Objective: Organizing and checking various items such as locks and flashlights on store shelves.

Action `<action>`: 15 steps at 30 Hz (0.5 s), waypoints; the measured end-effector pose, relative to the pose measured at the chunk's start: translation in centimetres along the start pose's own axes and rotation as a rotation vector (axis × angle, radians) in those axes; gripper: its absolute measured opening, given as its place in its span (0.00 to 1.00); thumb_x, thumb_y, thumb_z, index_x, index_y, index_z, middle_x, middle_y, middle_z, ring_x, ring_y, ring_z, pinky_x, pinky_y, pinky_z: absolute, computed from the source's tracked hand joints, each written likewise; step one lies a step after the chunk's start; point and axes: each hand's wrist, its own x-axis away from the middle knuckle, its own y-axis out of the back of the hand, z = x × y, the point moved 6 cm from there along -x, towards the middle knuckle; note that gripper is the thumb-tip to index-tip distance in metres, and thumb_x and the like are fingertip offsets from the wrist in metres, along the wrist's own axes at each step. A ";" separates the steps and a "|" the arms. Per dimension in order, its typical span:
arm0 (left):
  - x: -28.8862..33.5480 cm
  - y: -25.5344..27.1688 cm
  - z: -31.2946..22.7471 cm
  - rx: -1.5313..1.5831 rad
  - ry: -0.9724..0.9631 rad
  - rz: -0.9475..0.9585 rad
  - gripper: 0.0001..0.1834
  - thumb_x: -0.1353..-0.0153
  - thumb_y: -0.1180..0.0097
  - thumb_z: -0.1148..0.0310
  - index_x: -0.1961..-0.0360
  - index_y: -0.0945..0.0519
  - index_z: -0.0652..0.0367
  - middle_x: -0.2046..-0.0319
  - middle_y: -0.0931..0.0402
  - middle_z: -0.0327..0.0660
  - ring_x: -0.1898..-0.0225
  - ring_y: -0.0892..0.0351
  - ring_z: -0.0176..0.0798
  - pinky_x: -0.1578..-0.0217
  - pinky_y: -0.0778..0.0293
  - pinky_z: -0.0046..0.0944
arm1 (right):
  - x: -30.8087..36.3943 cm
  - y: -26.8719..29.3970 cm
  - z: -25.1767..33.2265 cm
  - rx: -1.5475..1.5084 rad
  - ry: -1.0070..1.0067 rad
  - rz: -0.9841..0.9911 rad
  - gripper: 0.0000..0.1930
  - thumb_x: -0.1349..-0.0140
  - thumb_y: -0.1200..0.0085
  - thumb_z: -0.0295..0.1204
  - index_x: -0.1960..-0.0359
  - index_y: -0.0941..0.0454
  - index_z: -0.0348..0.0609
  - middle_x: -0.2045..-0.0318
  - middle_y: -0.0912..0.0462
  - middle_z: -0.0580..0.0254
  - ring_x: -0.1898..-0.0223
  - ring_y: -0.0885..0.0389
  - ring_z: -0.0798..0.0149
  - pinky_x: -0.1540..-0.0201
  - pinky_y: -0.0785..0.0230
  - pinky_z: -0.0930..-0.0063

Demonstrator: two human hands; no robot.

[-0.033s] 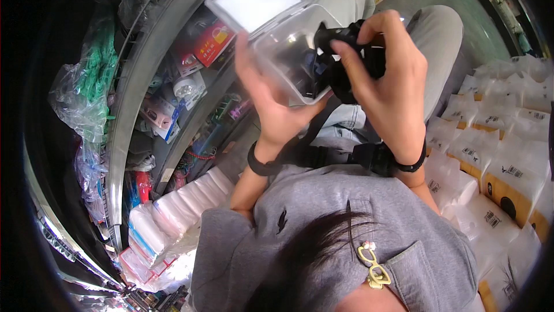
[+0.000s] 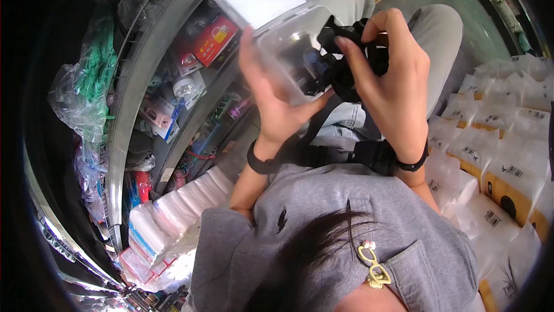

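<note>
My left hand [image 2: 270, 96] is closed round the side of a clear plastic box [image 2: 283, 44], thumb near its lower edge. The box is tilted, and its hinged lid [image 2: 262, 2] stands open with a white panel showing. Dark pieces [image 2: 314, 72] lie inside, too blurred to name. Over the box's right side, my right hand [image 2: 398, 75] pinches a bunch of glossy black pieces [image 2: 349, 41] between thumb and fingers. Their kind cannot be made out, and the fingers hide part of them.
Shelves with a curved grey edge [image 2: 135, 81] on the left hold packaged goods, including a red box [image 2: 216, 41]. Wrapped white packs [image 2: 190, 205] lie below them. Rows of white and yellow packages [image 2: 496, 150] stand on the right. My bent knees [image 2: 441, 38] are beyond the hands.
The box and its open lid have shifted slightly to the right with my left hand. The black pieces in my right hand have turned a little.
</note>
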 end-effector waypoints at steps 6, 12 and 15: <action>0.3 -1.5 0.0 0.031 0.066 0.024 0.63 0.67 0.25 0.74 0.34 0.60 0.60 0.41 0.48 0.47 0.41 0.41 0.44 0.42 0.39 0.43 | -0.9 0.7 -1.7 -0.027 -0.030 0.011 0.12 0.51 0.40 0.24 0.73 0.34 0.36 0.80 0.27 0.53 0.78 0.27 0.50 0.74 0.35 0.68; 1.0 -2.3 -1.0 -0.006 -0.046 0.017 0.63 0.65 0.26 0.73 0.34 0.60 0.61 0.42 0.50 0.46 0.41 0.40 0.44 0.44 0.35 0.41 | -0.4 -0.2 -1.5 -0.108 -0.083 -0.121 0.10 0.53 0.40 0.23 0.75 0.32 0.36 0.78 0.24 0.56 0.76 0.26 0.54 0.72 0.34 0.68; 0.9 -2.2 -1.2 0.068 -0.075 -0.004 0.63 0.66 0.26 0.73 0.34 0.60 0.60 0.43 0.49 0.46 0.43 0.38 0.43 0.45 0.33 0.41 | -0.2 -0.3 -1.1 -0.021 -0.018 -0.037 0.12 0.54 0.39 0.23 0.74 0.32 0.38 0.78 0.24 0.58 0.74 0.27 0.54 0.70 0.35 0.65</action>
